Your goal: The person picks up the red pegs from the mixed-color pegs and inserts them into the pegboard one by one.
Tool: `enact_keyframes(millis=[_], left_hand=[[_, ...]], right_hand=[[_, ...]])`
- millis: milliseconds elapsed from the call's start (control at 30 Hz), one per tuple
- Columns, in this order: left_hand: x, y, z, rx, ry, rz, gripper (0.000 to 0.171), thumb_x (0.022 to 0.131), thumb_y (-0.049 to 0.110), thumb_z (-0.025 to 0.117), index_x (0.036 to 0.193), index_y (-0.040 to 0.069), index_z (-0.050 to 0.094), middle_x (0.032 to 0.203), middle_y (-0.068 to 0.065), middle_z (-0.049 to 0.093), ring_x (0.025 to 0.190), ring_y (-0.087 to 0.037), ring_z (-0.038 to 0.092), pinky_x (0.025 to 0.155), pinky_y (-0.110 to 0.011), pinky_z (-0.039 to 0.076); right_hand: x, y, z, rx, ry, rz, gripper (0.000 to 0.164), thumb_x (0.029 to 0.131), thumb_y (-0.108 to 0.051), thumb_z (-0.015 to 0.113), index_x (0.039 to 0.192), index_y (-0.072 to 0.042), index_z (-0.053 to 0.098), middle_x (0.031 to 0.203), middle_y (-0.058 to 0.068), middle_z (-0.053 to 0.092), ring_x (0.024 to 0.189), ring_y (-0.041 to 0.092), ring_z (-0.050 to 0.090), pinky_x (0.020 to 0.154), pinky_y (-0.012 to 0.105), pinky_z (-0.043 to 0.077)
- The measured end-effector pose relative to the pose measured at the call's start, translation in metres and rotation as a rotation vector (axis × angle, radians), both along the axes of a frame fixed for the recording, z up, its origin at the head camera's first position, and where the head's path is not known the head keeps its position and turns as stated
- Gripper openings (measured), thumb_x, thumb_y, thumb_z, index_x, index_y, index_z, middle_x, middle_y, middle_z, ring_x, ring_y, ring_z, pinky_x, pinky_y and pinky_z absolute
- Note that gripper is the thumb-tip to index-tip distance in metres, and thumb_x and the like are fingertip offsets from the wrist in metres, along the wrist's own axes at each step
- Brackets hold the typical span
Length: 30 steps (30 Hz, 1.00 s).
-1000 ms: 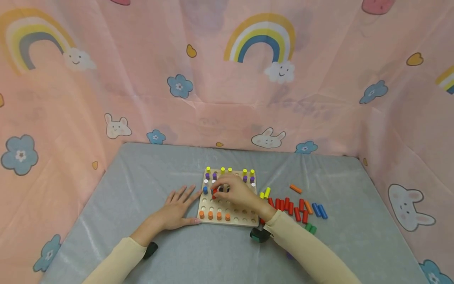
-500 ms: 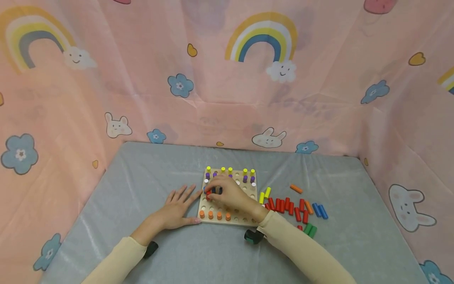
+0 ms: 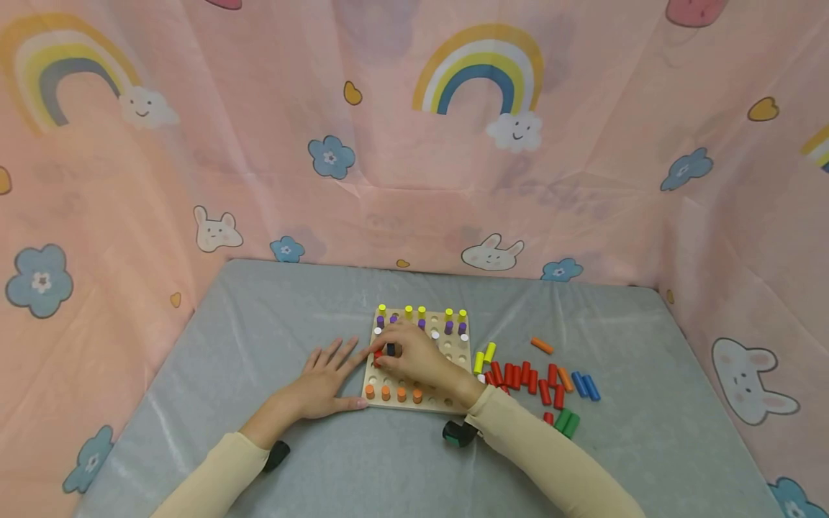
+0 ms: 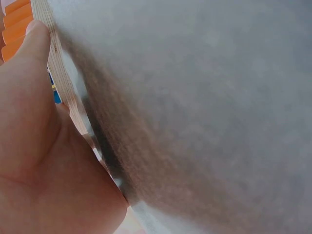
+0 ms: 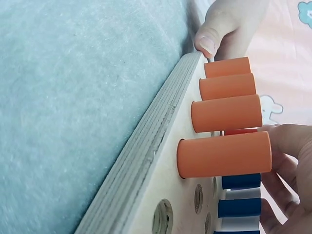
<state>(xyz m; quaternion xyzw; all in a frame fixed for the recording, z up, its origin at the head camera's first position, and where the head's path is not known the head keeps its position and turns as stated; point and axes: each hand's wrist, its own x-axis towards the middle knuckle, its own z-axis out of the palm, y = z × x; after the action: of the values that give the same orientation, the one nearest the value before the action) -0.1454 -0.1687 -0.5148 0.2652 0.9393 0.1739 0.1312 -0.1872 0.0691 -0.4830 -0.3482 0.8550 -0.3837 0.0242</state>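
My right hand pinches a red peg between thumb and fingers at the left side of the wooden pegboard. In the right wrist view, only a sliver of red shows behind the orange pegs. Fingers spread, my left hand lies on the cloth with its thumb touching the board's front left corner. Yellow pegs, purple pegs and white pegs stand in the back rows. Upright blue pegs show near my right fingers. My right hand covers the middle of the board.
Loose red pegs lie scattered right of the board. Among them are yellow pegs, orange pegs, blue pegs and green pegs. A grey cloth covers the table, with a pink printed curtain behind.
My right hand has moved left across the board with the red peg, to the leftmost column, and is now almost still there. The left hand has stayed in place.
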Motion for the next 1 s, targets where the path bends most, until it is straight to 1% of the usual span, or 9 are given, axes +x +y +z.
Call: enact_keyframes(millis=[300, 533, 700, 833, 867, 1000], left_hand=[[0.001, 0.0, 0.002, -0.004, 0.002, -0.001, 0.094, 0.088, 0.068, 0.057, 0.16, 0.032, 0.009, 0.169, -0.007, 0.005, 0.156, -0.038, 0.005, 0.12, -0.068, 0.007], [0.0, 0.0, 0.002, -0.015, -0.006, -0.001, 0.095, 0.088, 0.069, 0.056, 0.16, 0.033, 0.007, 0.169, -0.007, 0.005, 0.156, -0.039, 0.005, 0.119, -0.068, 0.007], [0.0, 0.001, 0.005, 0.002, -0.012, -0.007, 0.096, 0.087, 0.072, 0.054, 0.16, 0.033, 0.007, 0.169, -0.01, 0.008, 0.155, -0.041, 0.007, 0.118, -0.069, 0.007], [0.001, 0.001, 0.007, 0.02, -0.002, -0.011, 0.095, 0.087, 0.072, 0.054, 0.16, 0.032, 0.009, 0.168, -0.013, 0.01, 0.154, -0.043, 0.009, 0.117, -0.07, 0.007], [0.002, 0.001, 0.007, 0.015, -0.003, -0.012, 0.095, 0.087, 0.072, 0.053, 0.16, 0.032, 0.008, 0.169, -0.012, 0.009, 0.154, -0.043, 0.008, 0.118, -0.07, 0.007], [0.003, 0.003, 0.013, 0.001, -0.009, -0.009, 0.093, 0.088, 0.066, 0.058, 0.16, 0.028, 0.013, 0.168, -0.013, 0.011, 0.154, -0.043, 0.009, 0.118, -0.07, 0.009]], right_hand=[[0.0, -0.003, -0.002, 0.002, 0.026, 0.001, 0.017, 0.09, -0.016, 0.072, 0.107, -0.018, 0.077, 0.106, -0.009, 0.075, 0.103, 0.011, 0.058, 0.095, 0.034, 0.047], [0.001, -0.005, -0.001, 0.004, -0.009, -0.02, 0.018, 0.09, -0.016, 0.073, 0.106, -0.02, 0.078, 0.106, -0.009, 0.074, 0.106, 0.011, 0.057, 0.097, 0.035, 0.047], [0.002, -0.005, -0.001, 0.001, -0.022, -0.029, 0.017, 0.089, -0.017, 0.074, 0.106, -0.02, 0.078, 0.104, -0.01, 0.073, 0.106, 0.01, 0.056, 0.097, 0.034, 0.047], [0.002, -0.005, -0.002, -0.004, -0.028, -0.03, 0.017, 0.089, -0.016, 0.074, 0.105, -0.019, 0.078, 0.104, -0.009, 0.074, 0.105, 0.01, 0.055, 0.096, 0.034, 0.046], [0.001, -0.005, -0.002, -0.004, -0.026, -0.028, 0.017, 0.089, -0.016, 0.074, 0.105, -0.018, 0.078, 0.104, -0.009, 0.074, 0.105, 0.01, 0.055, 0.096, 0.035, 0.046], [0.002, -0.005, -0.003, -0.003, -0.017, -0.025, 0.017, 0.089, -0.016, 0.075, 0.106, -0.019, 0.078, 0.104, -0.009, 0.074, 0.105, 0.01, 0.056, 0.096, 0.035, 0.046]])
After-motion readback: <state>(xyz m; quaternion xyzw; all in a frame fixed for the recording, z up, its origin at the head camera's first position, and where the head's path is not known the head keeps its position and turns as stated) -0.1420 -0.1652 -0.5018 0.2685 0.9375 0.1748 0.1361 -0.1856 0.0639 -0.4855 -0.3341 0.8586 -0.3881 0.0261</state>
